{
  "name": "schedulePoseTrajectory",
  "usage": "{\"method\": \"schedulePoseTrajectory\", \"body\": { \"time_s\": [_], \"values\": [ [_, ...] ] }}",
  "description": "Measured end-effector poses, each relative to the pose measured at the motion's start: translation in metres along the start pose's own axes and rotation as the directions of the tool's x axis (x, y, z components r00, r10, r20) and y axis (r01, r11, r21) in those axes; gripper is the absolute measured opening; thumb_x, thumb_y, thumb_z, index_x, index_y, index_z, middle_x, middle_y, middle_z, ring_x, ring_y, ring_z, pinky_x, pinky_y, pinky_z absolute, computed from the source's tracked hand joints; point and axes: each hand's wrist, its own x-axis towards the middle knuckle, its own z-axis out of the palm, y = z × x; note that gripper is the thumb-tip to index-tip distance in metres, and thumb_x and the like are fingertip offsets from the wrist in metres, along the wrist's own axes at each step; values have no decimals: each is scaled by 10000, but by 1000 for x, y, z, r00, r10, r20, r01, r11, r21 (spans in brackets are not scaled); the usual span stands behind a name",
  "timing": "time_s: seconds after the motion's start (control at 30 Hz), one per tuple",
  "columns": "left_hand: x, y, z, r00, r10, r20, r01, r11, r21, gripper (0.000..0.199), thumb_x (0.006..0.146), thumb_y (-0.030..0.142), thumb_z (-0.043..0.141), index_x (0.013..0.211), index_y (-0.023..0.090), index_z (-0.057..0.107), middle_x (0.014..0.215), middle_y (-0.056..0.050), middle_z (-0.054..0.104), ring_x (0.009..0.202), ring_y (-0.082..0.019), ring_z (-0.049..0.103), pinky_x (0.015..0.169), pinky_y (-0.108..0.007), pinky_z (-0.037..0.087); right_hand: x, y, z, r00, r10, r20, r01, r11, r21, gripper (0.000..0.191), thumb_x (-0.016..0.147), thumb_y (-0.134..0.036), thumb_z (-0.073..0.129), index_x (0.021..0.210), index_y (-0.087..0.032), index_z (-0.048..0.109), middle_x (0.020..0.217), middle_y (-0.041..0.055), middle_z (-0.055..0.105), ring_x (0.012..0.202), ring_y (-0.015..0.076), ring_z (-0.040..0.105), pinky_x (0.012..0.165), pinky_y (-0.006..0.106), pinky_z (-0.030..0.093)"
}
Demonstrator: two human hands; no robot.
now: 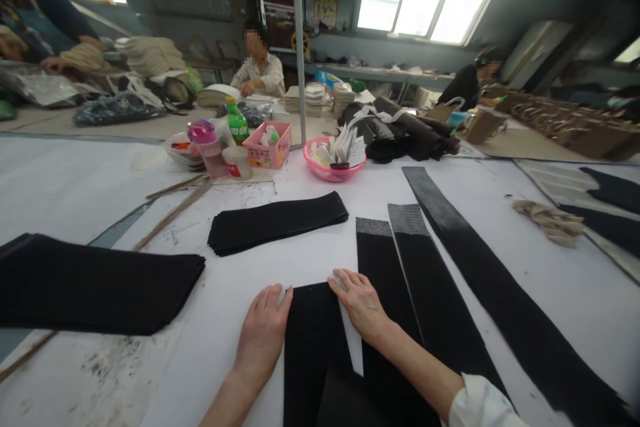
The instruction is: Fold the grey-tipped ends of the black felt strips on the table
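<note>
A black cloth piece (313,340) lies on the white table surface in front of me. My left hand (265,327) rests at its upper left corner, fingers together, thumb at the cloth's edge. At the upper right corner is my right hand (361,301), its thumb on the corner and its fingers stretched out flat. Right of the cloth run black strips with grey ends (385,267) (435,273) and a longer dark strip (480,260). Beyond my hands sits a stack of black pieces (277,221).
A larger black stack (95,283) lies at left. Farther back are a pink basket (335,173), a pink box (269,147), a green bottle (237,121), a pink-lidded cup (210,150) and dark cloth (405,133). A metal pole (300,47) rises behind. Several people sit or stand beyond.
</note>
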Motion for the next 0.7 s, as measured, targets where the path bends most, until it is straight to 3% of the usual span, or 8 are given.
{"method": "schedulePoseTrajectory", "body": {
  "time_s": [0.1, 0.2, 0.37, 0.47, 0.53, 0.6, 0.67, 0.7],
  "values": [
    [-5, 1, 9, 995, -49, -91, 49, 999, -3, 359, 843, 40, 472, 1155, 146, 614, 1183, -123, 584, 1130, -260, 518, 995, -434, 442, 7, -1, -8, 996, 76, 45, -77, 997, 14, 279, 883, -91, 569, 1121, -227, 618, 1194, 76, 592, 1075, 230, 542, 864, 369, 465],
    [-8, -4, 26, 982, -13, -189, 13, 1000, -3, 345, 841, 46, 456, 1124, 155, 619, 1168, -115, 603, 1096, -250, 547, 964, -423, 471, 24, -7, -15, 986, 134, 99, -144, 985, 95, 156, 855, -225, 667, 1008, -251, 653, 1040, 43, 630, 960, 223, 573, 795, 343, 475],
    [-10, -23, 57, 948, 84, -307, -96, 995, -26, 315, 850, 87, 466, 1115, 182, 609, 1122, -90, 640, 1049, -223, 598, 911, -363, 521, 57, -19, -15, 947, 181, 266, -225, 963, 146, 404, 656, -352, 851, 955, -150, 670, 992, 115, 634, 943, 286, 582, 796, 377, 465],
    [-10, -28, 62, 930, 60, -363, -123, 981, -153, 281, 886, 212, 478, 1144, 191, 590, 1085, -85, 666, 1017, -230, 631, 875, -360, 546, 65, -18, -15, 921, 191, 339, -270, 941, 205, 364, 598, -353, 881, 851, -162, 703, 853, 68, 663, 774, 247, 625, 652, 303, 470],
    [-9, -22, 55, 948, -67, -310, -52, 931, -362, 337, 894, 348, 483, 1183, 197, 566, 1116, -89, 669, 1027, -249, 639, 877, -382, 549, 65, -15, -19, 910, 161, 381, -275, 924, 265, 292, 617, -378, 864, 786, -193, 714, 752, 13, 655, 688, 199, 619, 562, 241, 430],
    [-8, -9, 42, 948, -298, -114, 165, 765, -623, 463, 869, 470, 494, 1260, 223, 509, 1138, -72, 672, 1053, -265, 638, 890, -402, 545, 63, -11, -29, 923, 131, 362, -281, 871, 404, 228, 672, -373, 828, 795, -220, 712, 715, -29, 633, 670, 155, 597, 535, 203, 392],
    [-8, 8, 25, 868, -467, 169, 386, 421, -821, 616, 820, 568, 520, 1332, 237, 432, 1106, -58, 691, 1067, -275, 636, 898, -407, 542, 60, -7, -45, 952, 130, 276, -277, 751, 600, 152, 721, -315, 789, 788, -222, 689, 689, -53, 599, 654, 125, 560, 536, 185, 368],
    [-9, 16, 18, 834, -470, 289, 427, 220, -877, 683, 788, 611, 535, 1338, 221, 423, 1090, -66, 698, 1066, -284, 636, 898, -409, 542, 59, -5, -55, 965, 145, 220, -259, 670, 696, 121, 739, -279, 767, 769, -214, 670, 670, -60, 577, 640, 115, 538, 539, 182, 361]
  ]
}}
